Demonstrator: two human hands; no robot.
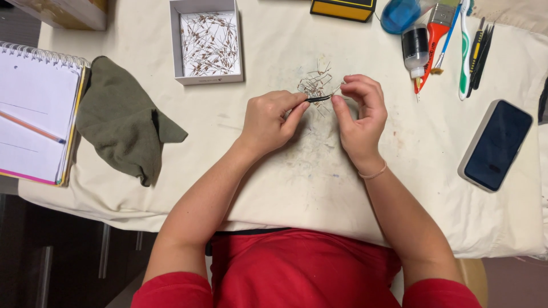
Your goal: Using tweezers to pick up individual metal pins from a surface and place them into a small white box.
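L hand (268, 118) pinching black tweezers (317, 98) lying left-right, tips toward R hand (359, 111), closed on thin wire part (338, 88) just beside

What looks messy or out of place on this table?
A loose heap of small wire parts lies on the cloth outside the white box that holds the rest. The cloth around the hands is smudged with grey marks. A green rag lies crumpled beside the notebook.

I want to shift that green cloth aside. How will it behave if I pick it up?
The green cloth lies crumpled in soft folds, so it is probably floppy and would drape from a pinch. It looks thin, so likely light. It should not roll or break.
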